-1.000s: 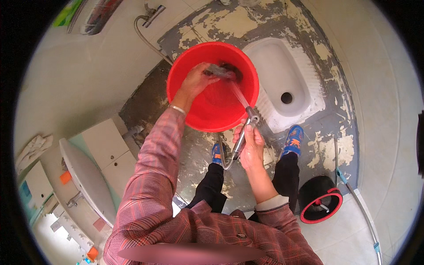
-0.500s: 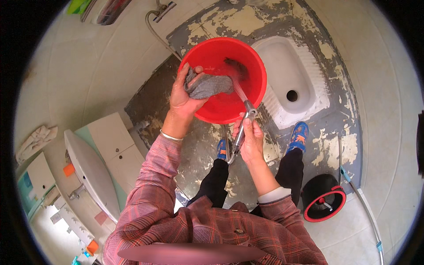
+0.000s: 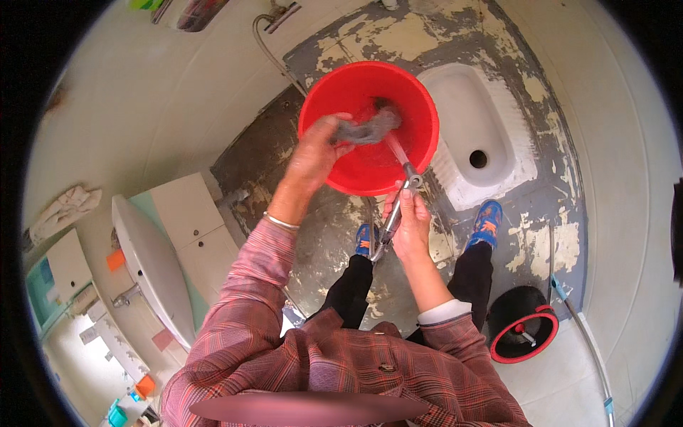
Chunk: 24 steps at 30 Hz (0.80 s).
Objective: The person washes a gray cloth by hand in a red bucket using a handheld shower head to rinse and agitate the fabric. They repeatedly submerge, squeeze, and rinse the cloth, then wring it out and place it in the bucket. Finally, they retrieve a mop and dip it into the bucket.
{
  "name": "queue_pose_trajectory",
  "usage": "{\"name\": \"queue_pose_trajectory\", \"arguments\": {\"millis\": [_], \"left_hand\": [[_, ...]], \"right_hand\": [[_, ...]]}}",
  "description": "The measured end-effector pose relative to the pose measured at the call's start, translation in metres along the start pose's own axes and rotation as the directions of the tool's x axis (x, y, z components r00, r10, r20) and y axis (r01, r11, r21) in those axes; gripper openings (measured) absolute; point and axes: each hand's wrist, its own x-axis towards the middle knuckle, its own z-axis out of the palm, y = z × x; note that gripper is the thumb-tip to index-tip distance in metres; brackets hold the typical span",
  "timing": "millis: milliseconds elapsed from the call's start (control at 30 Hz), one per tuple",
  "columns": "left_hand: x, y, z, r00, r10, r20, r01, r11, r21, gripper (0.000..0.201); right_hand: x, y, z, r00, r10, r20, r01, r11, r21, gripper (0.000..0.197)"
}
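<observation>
My left hand (image 3: 313,153), slightly blurred, grips a wet grey cloth (image 3: 366,130) over a big red bucket (image 3: 341,89). The cloth hangs out past my fingers toward the bucket's middle. Closed around a chrome spray handle (image 3: 391,222) is my right hand (image 3: 411,224), just below the bucket's near rim. Water (image 3: 396,148) jets from the nozzle onto the cloth's end and into the bucket. Something dark shows inside the bucket behind the cloth, too unclear to name.
Right of the bucket is a white squat toilet (image 3: 498,128) set in the peeling grey floor. A black bucket with a red rim (image 3: 492,341) and a mop pole (image 3: 590,341) are at the lower right. A washbasin (image 3: 160,270) stands left. My shoes (image 3: 486,222) are below.
My left hand has swung the cloth right, and the cloth now looks bunched and blurred by motion. The spray handle stays in my right hand with water still running. The whole view has shifted slightly.
</observation>
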Motion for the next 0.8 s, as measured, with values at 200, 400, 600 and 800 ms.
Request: {"name": "queue_pose_trajectory", "arguments": {"millis": [200, 400, 600, 800], "left_hand": [[-0.051, -0.062, 0.000, 0.982, -0.161, -0.103, 0.184, 0.940, 0.286, 0.038], [-0.111, -0.111, -0.009, 0.941, -0.328, 0.079, 0.295, 0.914, 0.279, 0.034], [-0.138, -0.121, -0.028, 0.940, -0.257, 0.224, 0.125, 0.872, 0.473, 0.041], [-0.171, -0.087, -0.037, 0.883, -0.310, 0.351, 0.060, 0.819, 0.571, 0.037]], "right_hand": [[0.007, 0.002, -0.004, 1.000, -0.009, 0.002, 0.009, 1.000, 0.025, 0.025], [0.010, 0.008, -0.007, 0.999, -0.047, 0.006, 0.047, 0.998, 0.031, 0.029], [-0.004, 0.009, 0.004, 0.994, -0.094, 0.060, 0.096, 0.995, -0.018, 0.032], [-0.026, 0.002, 0.028, 0.989, -0.119, 0.093, 0.121, 0.992, -0.021, 0.034]]}}
